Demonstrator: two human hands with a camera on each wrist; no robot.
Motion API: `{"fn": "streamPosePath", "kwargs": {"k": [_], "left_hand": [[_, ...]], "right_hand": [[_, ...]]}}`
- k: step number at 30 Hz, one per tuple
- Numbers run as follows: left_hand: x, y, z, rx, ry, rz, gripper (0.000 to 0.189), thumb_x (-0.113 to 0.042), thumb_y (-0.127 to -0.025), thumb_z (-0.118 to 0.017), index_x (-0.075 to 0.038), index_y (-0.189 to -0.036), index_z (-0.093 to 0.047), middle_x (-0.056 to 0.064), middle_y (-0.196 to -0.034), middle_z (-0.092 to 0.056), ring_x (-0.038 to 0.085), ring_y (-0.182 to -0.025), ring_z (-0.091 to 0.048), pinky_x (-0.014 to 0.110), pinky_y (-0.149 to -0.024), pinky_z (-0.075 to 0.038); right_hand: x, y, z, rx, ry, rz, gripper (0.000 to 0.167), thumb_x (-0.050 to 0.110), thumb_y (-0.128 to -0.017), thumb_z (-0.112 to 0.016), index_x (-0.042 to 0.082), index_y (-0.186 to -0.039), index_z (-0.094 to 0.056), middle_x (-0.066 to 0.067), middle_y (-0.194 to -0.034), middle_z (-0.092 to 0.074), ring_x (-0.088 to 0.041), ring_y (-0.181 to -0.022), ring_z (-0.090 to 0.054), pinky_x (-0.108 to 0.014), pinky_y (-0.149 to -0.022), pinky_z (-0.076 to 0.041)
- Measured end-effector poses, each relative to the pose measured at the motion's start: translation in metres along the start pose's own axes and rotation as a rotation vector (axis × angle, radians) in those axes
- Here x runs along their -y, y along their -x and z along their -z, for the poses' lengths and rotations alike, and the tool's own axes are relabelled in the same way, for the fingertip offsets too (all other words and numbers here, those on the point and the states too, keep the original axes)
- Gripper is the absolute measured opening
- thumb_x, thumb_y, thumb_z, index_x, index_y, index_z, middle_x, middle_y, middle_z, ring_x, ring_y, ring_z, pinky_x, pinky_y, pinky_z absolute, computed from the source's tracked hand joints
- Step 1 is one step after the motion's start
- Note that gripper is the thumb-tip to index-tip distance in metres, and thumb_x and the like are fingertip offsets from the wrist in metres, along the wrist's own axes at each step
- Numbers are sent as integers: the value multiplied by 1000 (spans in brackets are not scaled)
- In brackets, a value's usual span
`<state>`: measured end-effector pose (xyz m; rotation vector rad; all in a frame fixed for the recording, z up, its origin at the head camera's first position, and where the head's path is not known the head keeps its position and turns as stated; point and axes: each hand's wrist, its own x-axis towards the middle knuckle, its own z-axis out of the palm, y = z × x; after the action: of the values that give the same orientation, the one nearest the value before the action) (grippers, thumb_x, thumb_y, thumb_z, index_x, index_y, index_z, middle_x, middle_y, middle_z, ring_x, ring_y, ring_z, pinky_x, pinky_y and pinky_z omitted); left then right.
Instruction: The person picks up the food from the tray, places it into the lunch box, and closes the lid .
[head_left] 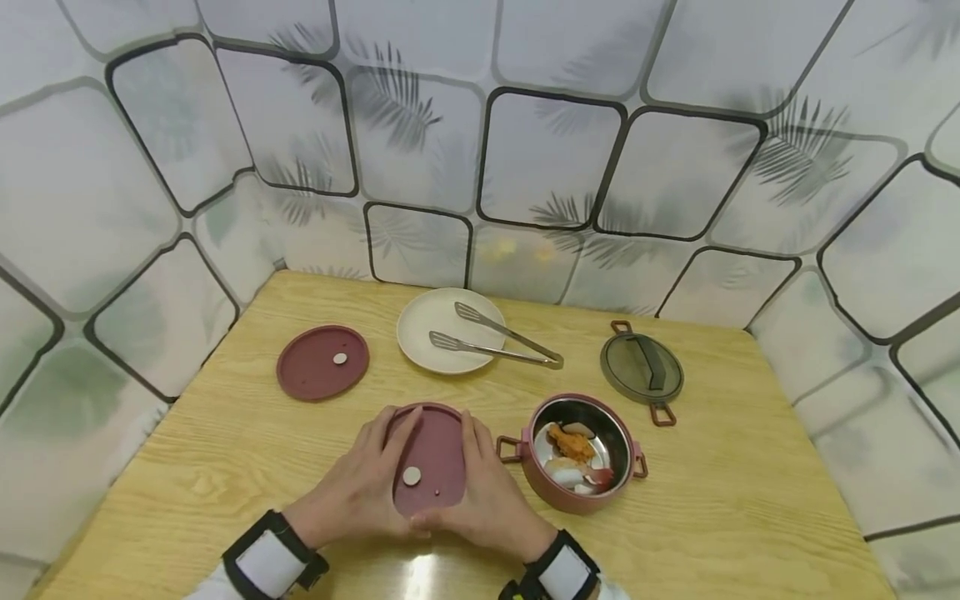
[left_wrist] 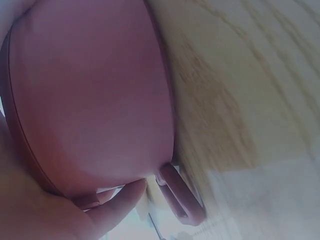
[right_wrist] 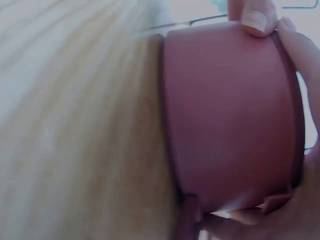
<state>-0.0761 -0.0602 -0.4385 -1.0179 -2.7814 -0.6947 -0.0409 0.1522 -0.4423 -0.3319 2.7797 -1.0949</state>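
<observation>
In the head view, a round maroon lid (head_left: 435,446) with a small white button sits on top of a food container between the two hands. My left hand (head_left: 360,483) grips its left side and my right hand (head_left: 487,492) its right side, thumbs meeting at the near edge. The left wrist view shows the smooth, dull pink wall of the food container (left_wrist: 95,95), with a loop handle (left_wrist: 182,197) low on its side. The right wrist view has the same wall, with fingertips (right_wrist: 255,22) at the upper rim. What the container holds is hidden.
Just right of the hands stands a pink pot (head_left: 573,498) with steel lining, holding fried chicken (head_left: 572,443) and other food pieces. A dark lid (head_left: 626,367) lies at the right. Steel tongs (head_left: 517,358) rest across a white plate (head_left: 416,337). Another maroon lid (head_left: 311,367) lies back left.
</observation>
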Motion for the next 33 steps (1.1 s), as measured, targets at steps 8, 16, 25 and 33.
{"fn": "streamPosePath", "kwargs": {"k": [8, 16, 25, 33], "left_hand": [[-1, -1, 0, -7, 12, 9, 135, -84, -54, -74, -11, -157, -25, 24, -147, -36, 35, -124, -49, 45, -84, -56], [-1, 0, -2, -23, 3, -4, 138, -82, -50, -77, -8, -156, -28, 24, -147, -36, 34, -124, -49, 44, -85, -57], [0, -2, 3, 9, 64, 14, 139, -87, -50, -73, -19, -159, -21, 23, -154, -30, 36, -130, -46, 48, -90, -54], [15, -6, 24, 173, 337, 84, 119, -67, -69, -78, -30, -160, -10, 17, -163, -16, 39, -142, -34, 58, -102, -44]], "right_hand": [[-11, 2, 6, 70, -165, 10, 139, 64, -65, -83, 23, -159, 11, -12, -167, -2, -32, -149, -23, -55, -113, -36], [-17, 4, 5, 66, -131, 75, 142, 70, -61, -81, 20, -160, 9, -14, -166, -9, -29, -149, -25, -52, -114, -37], [-18, 2, 6, 51, -119, 92, 141, 70, -60, -81, 25, -159, 9, -9, -166, -13, -24, -147, -29, -49, -114, -38], [-19, 2, 4, 41, -132, 112, 141, 68, -59, -83, 29, -158, 8, -3, -166, -14, -21, -148, -28, -47, -114, -38]]}}
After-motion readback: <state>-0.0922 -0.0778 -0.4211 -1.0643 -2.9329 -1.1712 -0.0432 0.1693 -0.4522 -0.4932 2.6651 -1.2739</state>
